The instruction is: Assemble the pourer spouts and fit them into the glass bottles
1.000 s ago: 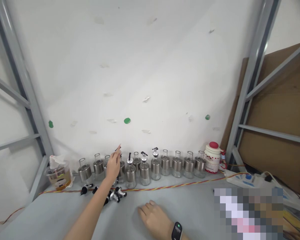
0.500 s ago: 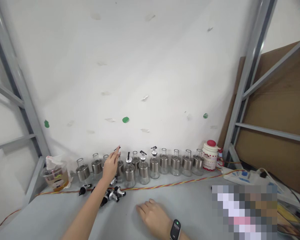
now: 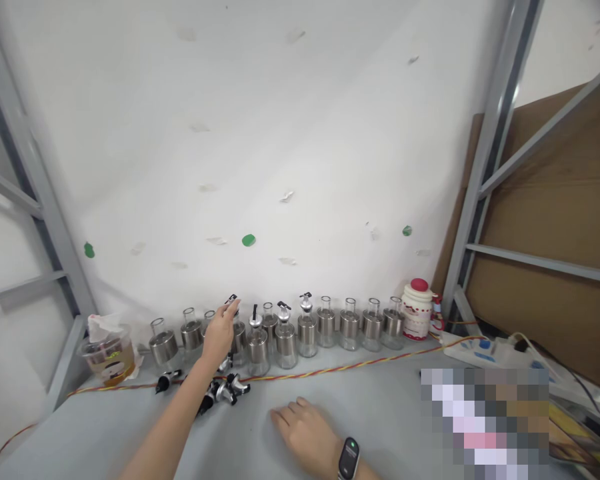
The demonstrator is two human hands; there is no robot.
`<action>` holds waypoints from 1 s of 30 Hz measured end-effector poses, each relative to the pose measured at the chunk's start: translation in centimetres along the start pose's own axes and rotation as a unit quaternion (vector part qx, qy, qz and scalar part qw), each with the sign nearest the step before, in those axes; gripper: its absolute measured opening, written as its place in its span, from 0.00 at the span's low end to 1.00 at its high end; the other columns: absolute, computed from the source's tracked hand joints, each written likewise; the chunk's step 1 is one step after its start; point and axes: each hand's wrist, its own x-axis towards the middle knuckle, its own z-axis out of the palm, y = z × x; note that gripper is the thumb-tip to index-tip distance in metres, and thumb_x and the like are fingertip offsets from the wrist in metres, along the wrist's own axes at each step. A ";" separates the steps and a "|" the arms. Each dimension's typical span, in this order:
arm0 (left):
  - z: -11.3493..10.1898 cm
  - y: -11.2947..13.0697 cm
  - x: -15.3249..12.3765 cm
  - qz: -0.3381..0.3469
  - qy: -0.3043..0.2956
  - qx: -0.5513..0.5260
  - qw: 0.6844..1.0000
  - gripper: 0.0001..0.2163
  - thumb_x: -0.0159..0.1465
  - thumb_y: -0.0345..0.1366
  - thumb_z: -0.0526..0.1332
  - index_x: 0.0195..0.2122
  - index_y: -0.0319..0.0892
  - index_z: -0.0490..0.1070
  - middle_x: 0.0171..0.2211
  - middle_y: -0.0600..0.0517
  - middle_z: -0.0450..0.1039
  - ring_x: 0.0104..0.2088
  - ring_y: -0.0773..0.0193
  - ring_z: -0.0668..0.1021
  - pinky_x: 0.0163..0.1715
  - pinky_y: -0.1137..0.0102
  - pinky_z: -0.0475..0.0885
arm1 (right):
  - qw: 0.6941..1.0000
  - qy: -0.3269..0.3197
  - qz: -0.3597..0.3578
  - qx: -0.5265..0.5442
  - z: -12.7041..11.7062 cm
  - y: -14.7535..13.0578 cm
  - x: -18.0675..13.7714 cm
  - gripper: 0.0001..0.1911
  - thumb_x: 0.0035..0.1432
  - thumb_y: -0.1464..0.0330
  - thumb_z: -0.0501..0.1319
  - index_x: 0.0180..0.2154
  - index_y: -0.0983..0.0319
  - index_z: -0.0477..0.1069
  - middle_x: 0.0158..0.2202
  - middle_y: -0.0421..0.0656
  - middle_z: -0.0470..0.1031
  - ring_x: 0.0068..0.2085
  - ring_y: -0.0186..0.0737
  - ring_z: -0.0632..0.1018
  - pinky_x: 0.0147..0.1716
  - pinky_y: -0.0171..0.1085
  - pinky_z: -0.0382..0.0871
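My left hand reaches out to a row of small glass bottles with steel collars along the wall. Its fingers pinch a black-and-silver pourer cap above a bottle in the row. Three bottles to the right carry pourer caps, among them one right beside my hand. Several loose pourer caps lie on the grey table just below my left hand. My right hand, with a dark watch on the wrist, rests flat on the table, fingers together and holding nothing.
A plastic cup of amber liquid stands at the left end. A red-and-white jar ends the row on the right. A twisted red-yellow cable runs along the table to a power strip. Grey shelf posts flank both sides.
The view has drifted slightly, so everything sits a little lower and further left. My left hand stays at the bottle top with the cap; my right hand has not moved.
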 end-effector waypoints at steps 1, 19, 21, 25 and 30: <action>-0.1 0.0 0.0 0.004 -0.007 0.005 1.000 0.17 0.62 0.32 0.43 0.50 0.45 0.62 0.45 0.44 0.66 0.39 0.58 0.73 0.38 0.64 0.67 | 1.000 0.002 0.002 0.000 0.1 0.0 0.0 0.17 0.48 0.75 0.56 0.43 0.64 0.60 0.32 0.43 0.74 0.32 0.39 0.74 0.36 0.39 0.64; 0.8 -0.7 -0.7 0.050 0.018 0.008 0.999 0.17 0.61 0.38 0.52 0.52 0.48 0.59 0.46 0.46 0.65 0.47 0.57 0.69 0.46 0.62 0.66 | 0.999 0.032 0.012 -0.013 1.2 0.0 -0.1 0.17 0.50 0.74 0.58 0.44 0.63 0.62 0.32 0.40 0.75 0.31 0.39 0.74 0.36 0.39 0.65; 1.1 -0.6 -0.9 0.052 0.025 0.011 0.998 0.15 0.61 0.36 0.51 0.50 0.47 0.61 0.45 0.47 0.66 0.46 0.58 0.70 0.45 0.62 0.66 | 0.999 0.043 0.014 -0.019 1.5 0.0 -0.2 0.18 0.50 0.74 0.58 0.45 0.62 0.62 0.31 0.40 0.75 0.31 0.39 0.75 0.36 0.39 0.65; 1.4 -0.6 -1.3 0.063 0.033 0.026 0.997 0.13 0.61 0.34 0.51 0.47 0.47 0.64 0.44 0.46 0.67 0.45 0.57 0.70 0.44 0.62 0.66 | 0.997 0.073 0.000 -0.028 2.6 0.1 -0.2 0.16 0.50 0.73 0.58 0.43 0.63 0.63 0.31 0.39 0.75 0.30 0.38 0.75 0.35 0.38 0.64; 1.8 -0.5 -1.6 0.066 0.045 0.049 0.996 0.13 0.61 0.33 0.50 0.46 0.45 0.66 0.42 0.44 0.70 0.45 0.54 0.71 0.45 0.58 0.64 | 0.994 0.102 -0.011 -0.036 3.6 0.3 -0.2 0.14 0.51 0.74 0.57 0.42 0.63 0.64 0.31 0.38 0.76 0.28 0.37 0.74 0.32 0.37 0.63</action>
